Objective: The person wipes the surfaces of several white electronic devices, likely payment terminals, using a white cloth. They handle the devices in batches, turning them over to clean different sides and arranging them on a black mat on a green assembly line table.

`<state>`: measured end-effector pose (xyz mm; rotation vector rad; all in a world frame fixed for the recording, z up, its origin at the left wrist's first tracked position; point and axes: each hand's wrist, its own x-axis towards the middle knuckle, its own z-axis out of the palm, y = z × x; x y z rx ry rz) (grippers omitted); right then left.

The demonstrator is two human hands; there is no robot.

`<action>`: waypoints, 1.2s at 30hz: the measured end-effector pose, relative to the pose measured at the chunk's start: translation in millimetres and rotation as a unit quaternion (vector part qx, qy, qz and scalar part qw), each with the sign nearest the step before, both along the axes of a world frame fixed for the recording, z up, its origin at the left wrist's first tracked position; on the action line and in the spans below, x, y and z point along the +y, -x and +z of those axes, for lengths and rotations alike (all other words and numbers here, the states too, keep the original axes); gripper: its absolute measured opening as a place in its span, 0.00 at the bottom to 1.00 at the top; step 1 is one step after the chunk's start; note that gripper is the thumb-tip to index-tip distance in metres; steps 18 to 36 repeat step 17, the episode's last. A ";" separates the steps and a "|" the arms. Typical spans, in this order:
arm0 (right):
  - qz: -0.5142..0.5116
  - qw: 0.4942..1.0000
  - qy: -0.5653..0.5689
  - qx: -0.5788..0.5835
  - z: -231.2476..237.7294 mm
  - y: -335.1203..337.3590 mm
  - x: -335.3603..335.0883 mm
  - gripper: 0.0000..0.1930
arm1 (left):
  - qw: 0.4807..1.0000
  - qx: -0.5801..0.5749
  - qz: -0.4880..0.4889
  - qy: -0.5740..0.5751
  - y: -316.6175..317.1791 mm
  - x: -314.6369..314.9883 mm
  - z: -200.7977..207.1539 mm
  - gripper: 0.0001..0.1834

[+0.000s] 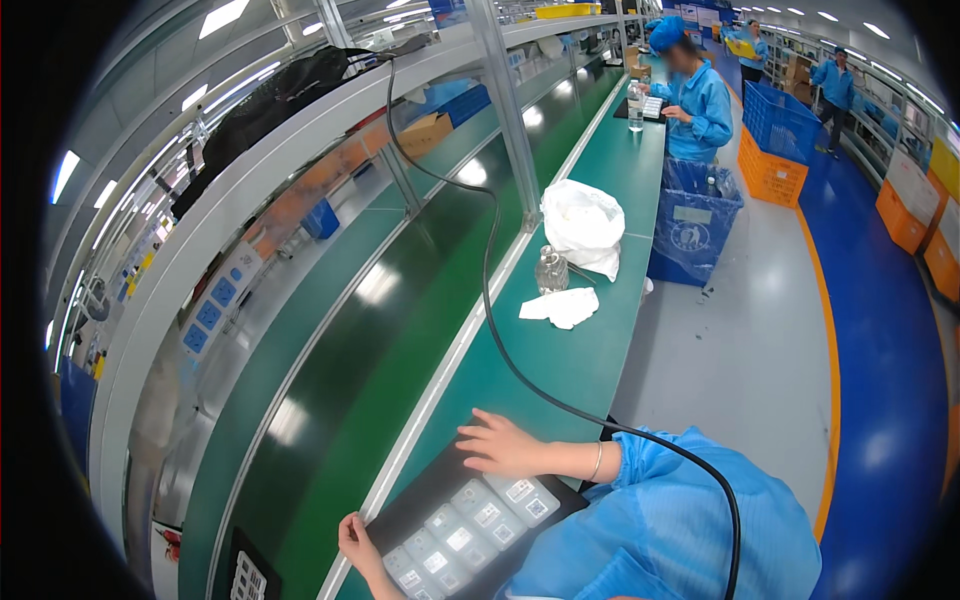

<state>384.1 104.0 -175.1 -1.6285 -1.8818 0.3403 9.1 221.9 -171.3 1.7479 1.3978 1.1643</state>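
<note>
A flat black tray point(420, 500) lies on the green bench in front of me. Several whitish translucent rectangular packs point(487, 514) with printed labels are set in rows on it. My left hand point(360, 543) is at the tray's left corner, thumb and fingers closed on its edge. Over the tray's far part, my right hand point(503, 447) rests with its fingers spread apart, holding nothing. My sleeve and body cover the tray's near right side.
A black cable point(487, 290) hangs across the view, passing over my right sleeve. Along the bench point(470, 385) are a white cloth point(562, 308), a clear glass bottle point(551, 272) and a white plastic bag point(583, 225). Beyond a blue bin point(693, 225), a co-worker point(695, 100) works. A green conveyor point(330, 420) runs alongside.
</note>
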 end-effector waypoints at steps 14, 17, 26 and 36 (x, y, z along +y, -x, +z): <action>0.085 0.990 -0.006 0.116 31.1 9.0 2.3 0.13 | 0.990 0.040 0.124 -0.054 -12.1 -24.6 -8.6 0.13; 0.126 0.983 -0.001 0.137 7.8 7.7 25.6 0.13 | 0.982 -0.015 0.184 -0.028 31.7 -57.6 -8.6 0.15; 0.126 0.983 -0.001 0.137 7.8 7.7 25.6 0.13 | 0.982 -0.015 0.184 -0.028 31.7 -57.6 -8.6 0.15; 0.126 0.983 -0.001 0.137 7.8 7.7 25.6 0.13 | 0.982 -0.015 0.184 -0.028 31.7 -57.6 -8.6 0.15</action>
